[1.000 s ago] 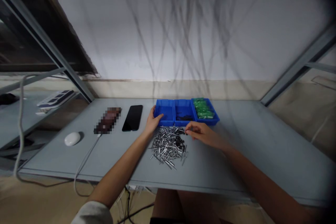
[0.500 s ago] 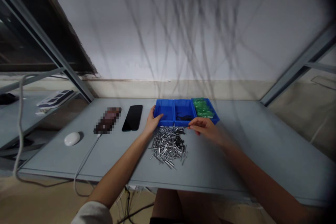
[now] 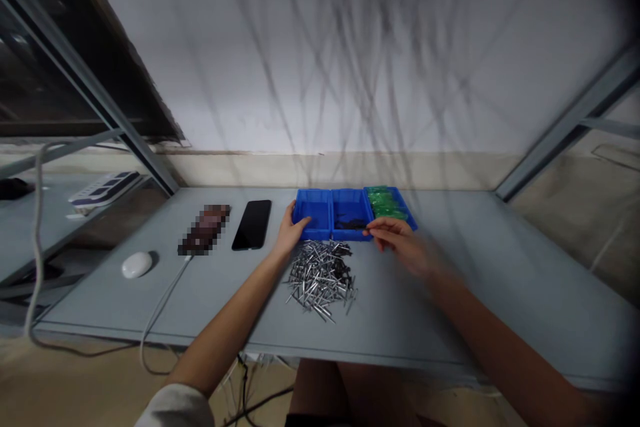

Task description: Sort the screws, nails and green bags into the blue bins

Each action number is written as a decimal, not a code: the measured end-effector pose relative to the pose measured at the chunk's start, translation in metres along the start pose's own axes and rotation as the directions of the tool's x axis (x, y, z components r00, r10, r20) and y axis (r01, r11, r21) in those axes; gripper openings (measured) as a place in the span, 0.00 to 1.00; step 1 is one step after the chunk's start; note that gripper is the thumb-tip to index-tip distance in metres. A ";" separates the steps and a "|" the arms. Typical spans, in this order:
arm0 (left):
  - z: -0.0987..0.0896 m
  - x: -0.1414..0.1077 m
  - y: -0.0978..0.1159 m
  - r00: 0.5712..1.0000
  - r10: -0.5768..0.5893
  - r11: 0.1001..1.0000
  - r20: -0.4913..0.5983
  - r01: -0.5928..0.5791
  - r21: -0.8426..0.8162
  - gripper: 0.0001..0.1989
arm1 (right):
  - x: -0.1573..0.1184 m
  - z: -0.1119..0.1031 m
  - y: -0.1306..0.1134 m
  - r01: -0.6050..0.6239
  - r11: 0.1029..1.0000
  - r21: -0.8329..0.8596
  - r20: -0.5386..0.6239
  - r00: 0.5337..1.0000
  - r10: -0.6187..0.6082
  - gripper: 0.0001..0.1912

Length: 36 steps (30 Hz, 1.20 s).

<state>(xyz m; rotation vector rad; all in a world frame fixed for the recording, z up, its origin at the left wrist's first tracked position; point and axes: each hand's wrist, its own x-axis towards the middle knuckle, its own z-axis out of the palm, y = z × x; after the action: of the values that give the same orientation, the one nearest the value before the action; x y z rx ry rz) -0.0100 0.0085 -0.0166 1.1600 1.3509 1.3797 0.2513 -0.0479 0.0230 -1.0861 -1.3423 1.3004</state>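
My left hand point(image 3: 292, 230) grips the left wall of the left blue bin point(image 3: 314, 235), thumb inside and fingers outside. The middle blue bin point(image 3: 351, 235) holds a few dark pieces point(image 3: 350, 223). Green packets point(image 3: 386, 204) fill the right blue bin point(image 3: 411, 219). My right hand point(image 3: 395, 238) is at the front right corner of the middle bin, its thumb and forefinger pinched; what they hold is too small to make out. In front of the bins lies a pile of silver metal pins point(image 3: 320, 280), with dark pieces point(image 3: 342, 271) at its right side.
On the grey table point(image 3: 430, 333) a black phone point(image 3: 252, 225), a blurred-out object point(image 3: 205, 230) with a white cable, and a white mouse-like object point(image 3: 137, 265) lie at the left. A power strip point(image 3: 104, 192) rests further left. Metal posts flank the table.
My right hand has moved slightly right and up, from the front edge of the middle bin to its right corner. My left hand has stayed on the left bin.
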 end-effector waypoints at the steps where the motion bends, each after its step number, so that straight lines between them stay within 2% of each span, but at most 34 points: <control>1: 0.000 0.000 0.000 1.000 0.001 1.000 0.000 -0.001 0.005 0.33 | 0.000 0.000 0.000 -0.002 1.000 -0.007 -0.003 1.000 0.002 0.13; 8: -0.001 0.001 -0.002 1.000 -0.015 1.000 0.015 0.015 -0.003 0.35 | 0.003 0.000 0.002 0.004 0.997 -0.074 -0.029 1.000 -0.006 0.14; 14: -0.001 0.003 -0.004 1.000 -0.011 1.000 0.001 0.011 -0.029 0.35 | 0.003 0.005 0.008 0.091 0.940 -0.328 -0.111 0.985 -0.134 0.15; 17: 0.000 0.003 -0.004 1.000 -0.004 1.000 0.001 0.004 -0.027 0.35 | 0.003 0.006 0.014 0.108 0.917 -0.383 -0.113 0.980 -0.162 0.15; 22: -0.001 0.002 -0.003 1.000 -0.007 1.000 0.007 0.007 -0.011 0.35 | 0.004 0.007 0.017 0.113 0.932 -0.344 -0.052 0.989 -0.139 0.16; 25: -0.003 0.002 -0.003 1.000 0.001 1.000 0.005 -0.001 -0.014 0.34 | 0.002 0.008 0.014 0.133 0.908 -0.397 -0.013 0.989 -0.150 0.16; 29: -0.003 0.003 -0.004 1.000 0.004 1.000 0.003 -0.004 -0.013 0.33 | -0.003 0.013 0.014 0.188 0.801 -0.569 0.091 0.982 -0.166 0.10; 33: -0.002 0.002 -0.004 1.000 0.008 1.000 0.010 -0.008 0.000 0.33 | -0.005 0.016 0.019 0.216 0.686 -0.695 0.205 0.974 -0.099 0.06; 36: -0.001 0.001 -0.003 1.000 0.008 1.000 0.007 -0.008 0.010 0.33 | -0.004 0.017 0.023 0.225 0.628 -0.745 0.237 0.969 -0.066 0.05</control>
<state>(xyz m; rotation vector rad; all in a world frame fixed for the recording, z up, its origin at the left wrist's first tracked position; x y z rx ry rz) -0.0111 0.0091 -0.0192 1.1771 1.3504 1.3751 0.2348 -0.0541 0.0002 -1.3865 -2.1966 0.6822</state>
